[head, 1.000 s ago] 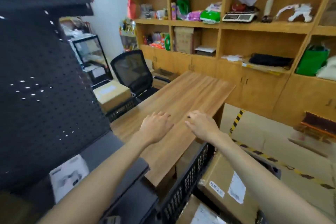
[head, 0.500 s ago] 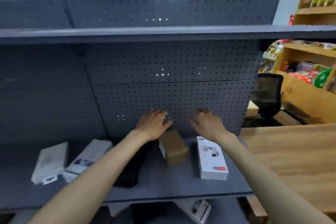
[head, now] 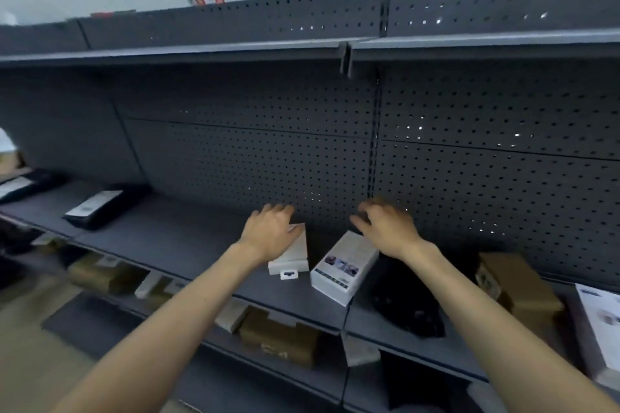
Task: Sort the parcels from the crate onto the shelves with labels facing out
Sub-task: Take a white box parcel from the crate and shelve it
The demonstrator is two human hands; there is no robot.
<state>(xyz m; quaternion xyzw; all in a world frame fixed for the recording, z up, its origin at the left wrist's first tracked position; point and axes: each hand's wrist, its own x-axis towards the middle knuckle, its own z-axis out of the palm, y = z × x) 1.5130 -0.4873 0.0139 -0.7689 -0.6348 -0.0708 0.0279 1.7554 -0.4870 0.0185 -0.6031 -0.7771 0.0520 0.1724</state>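
The far end of a white box (head: 292, 253) on the grey shelf (head: 188, 245) is hidden by the left hand (head: 270, 233), fingers loosely curled. The right hand (head: 385, 228) is held over a printed box (head: 344, 266), fingers curled, empty. Print is blurred.

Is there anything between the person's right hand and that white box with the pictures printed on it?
Nothing visible. The right hand hovers just above the far end of the white picture box on the grey shelf, fingers loosely curled and holding nothing. The left hand is over the plain white box beside it.
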